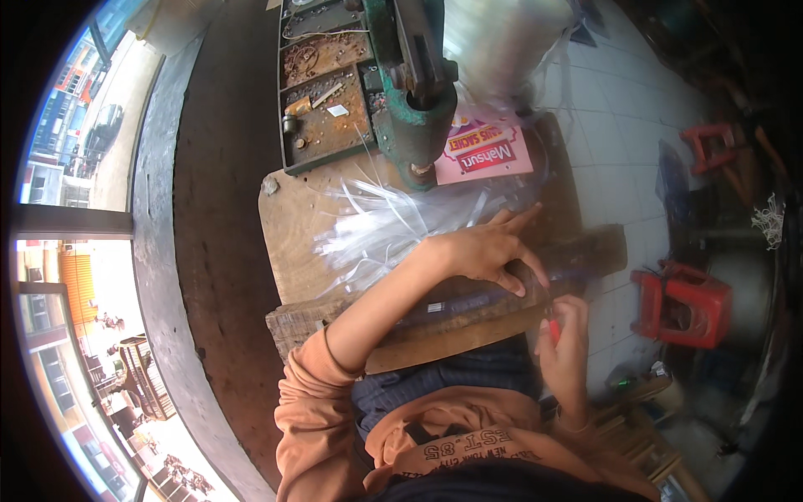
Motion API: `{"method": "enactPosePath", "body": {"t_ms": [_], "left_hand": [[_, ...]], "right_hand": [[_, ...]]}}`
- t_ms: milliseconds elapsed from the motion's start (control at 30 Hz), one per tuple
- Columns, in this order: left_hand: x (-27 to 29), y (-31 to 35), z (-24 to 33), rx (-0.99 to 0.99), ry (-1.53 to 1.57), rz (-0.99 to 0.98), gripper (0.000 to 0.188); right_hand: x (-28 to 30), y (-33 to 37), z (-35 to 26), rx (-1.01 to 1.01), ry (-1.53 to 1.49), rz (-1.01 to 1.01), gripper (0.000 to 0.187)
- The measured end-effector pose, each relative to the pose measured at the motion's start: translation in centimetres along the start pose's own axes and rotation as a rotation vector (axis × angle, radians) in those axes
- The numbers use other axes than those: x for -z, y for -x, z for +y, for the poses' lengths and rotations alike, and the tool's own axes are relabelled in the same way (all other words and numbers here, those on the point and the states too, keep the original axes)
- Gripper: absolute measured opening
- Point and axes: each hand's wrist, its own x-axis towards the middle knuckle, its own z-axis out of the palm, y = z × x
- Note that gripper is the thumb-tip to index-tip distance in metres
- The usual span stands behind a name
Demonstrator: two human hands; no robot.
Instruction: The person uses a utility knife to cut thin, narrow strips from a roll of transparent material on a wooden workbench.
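A loose bundle of clear, whitish plastic strips (368, 238) lies across the wooden worktable, blurred in places. My left hand (481, 251) reaches over the bundle's right end, fingers spread, thumb and one finger pointing toward my right hand. Nothing shows in its grasp. Close by, over the table's front right edge, my right hand (567, 343) is closed around a small red-handled tool (554, 330). A thin dark part of it seems to point up toward the left fingertips; its kind is too blurred to tell.
A green cast-metal machine (410, 125) stands at the table's far side, beside a rusty compartment tray (326, 105) with small parts. A pink printed sheet (485, 151) lies right of it. Rolled clear plastic (502, 42) stands behind. A red stool (686, 305) is on the tiled floor, right.
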Motion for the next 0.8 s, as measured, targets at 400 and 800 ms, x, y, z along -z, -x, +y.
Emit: {"method": "enactPosePath", "body": {"t_ms": [400, 800], "left_hand": [[0.2, 0.1, 0.1, 0.009, 0.002, -0.011, 0.037], [0.1, 0.0, -0.1, -0.014, 0.01, -0.014, 0.037]], "right_hand": [[-1.1, 0.0, -0.1, -0.193, 0.113, -0.161, 0.018], [-1.8, 0.0, -0.3, -0.193, 0.132, -0.102, 0.017]]}}
